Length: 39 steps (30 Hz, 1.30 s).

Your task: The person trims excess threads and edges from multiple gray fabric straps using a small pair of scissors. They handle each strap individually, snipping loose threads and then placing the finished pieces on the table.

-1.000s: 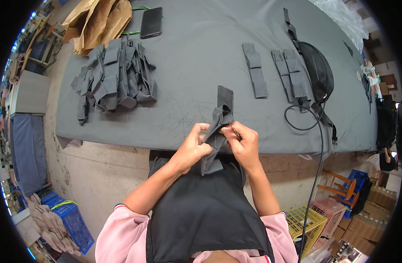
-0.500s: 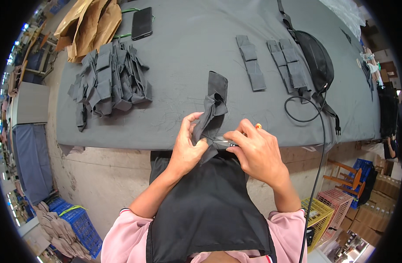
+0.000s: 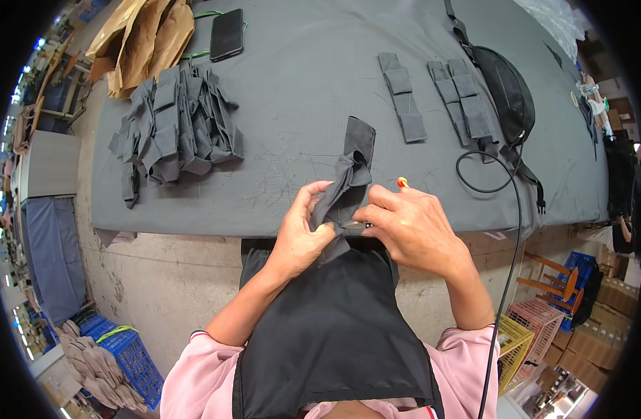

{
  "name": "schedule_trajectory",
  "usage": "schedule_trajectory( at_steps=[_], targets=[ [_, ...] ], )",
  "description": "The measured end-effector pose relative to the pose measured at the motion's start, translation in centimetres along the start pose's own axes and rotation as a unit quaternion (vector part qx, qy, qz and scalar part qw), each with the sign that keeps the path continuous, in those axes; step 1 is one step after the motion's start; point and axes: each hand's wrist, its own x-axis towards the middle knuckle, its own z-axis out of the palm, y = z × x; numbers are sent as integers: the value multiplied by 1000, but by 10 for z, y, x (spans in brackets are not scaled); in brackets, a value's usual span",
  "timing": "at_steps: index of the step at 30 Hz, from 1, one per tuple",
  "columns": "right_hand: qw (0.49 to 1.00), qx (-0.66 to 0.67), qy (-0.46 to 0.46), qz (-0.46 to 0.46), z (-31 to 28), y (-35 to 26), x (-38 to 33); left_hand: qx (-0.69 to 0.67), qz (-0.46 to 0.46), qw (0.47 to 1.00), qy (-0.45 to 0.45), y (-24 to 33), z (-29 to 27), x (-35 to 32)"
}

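My left hand (image 3: 303, 234) is closed round a dark grey sewn fabric strip (image 3: 348, 178), thumb in front and fingers behind. The strip's upper end stands up above the hand, folded and twisted in its middle; a short end hangs below the thumb. My right hand (image 3: 414, 227) grips small thread snips (image 3: 353, 225), whose metal blades touch or nearly touch the strip beside my left thumb. Most of their handle is hidden in the palm. A small orange piece (image 3: 402, 182) shows at the right hand's knuckles; I cannot tell what it is.
A heap of similar grey strips (image 3: 177, 129) lies on the cloth-covered table (image 3: 285, 91) at left, with three separate strips (image 3: 403, 98) at right. Around them are a phone (image 3: 227, 35), a brown paper bag (image 3: 149, 42), a black waist bag (image 3: 503, 94) with a cable (image 3: 519, 230), and loose threads.
The strip's upper end has swung slightly right. My right hand has turned and come in closer to the strip, so less of the snips shows.
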Motion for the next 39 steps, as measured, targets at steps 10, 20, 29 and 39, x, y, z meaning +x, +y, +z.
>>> schedule_trajectory(
  at_steps=[10, 20, 29, 39],
  targets=[
    [948, 236, 165, 137, 10, -4, -10, -157, -41, 987, -1, -4, -14, 3],
    [833, 454, 234, 212, 75, -28, 13, -199, -7, 978, -63, -5, -16, 13],
    [870, 324, 267, 258, 89, -52, -10, -254, 56, 964, -54, 2, -20, 17],
    [931, 154, 287, 166, 88, -52, -14, -329, 25, 941, -73, 12, -29, 17]
  ],
)
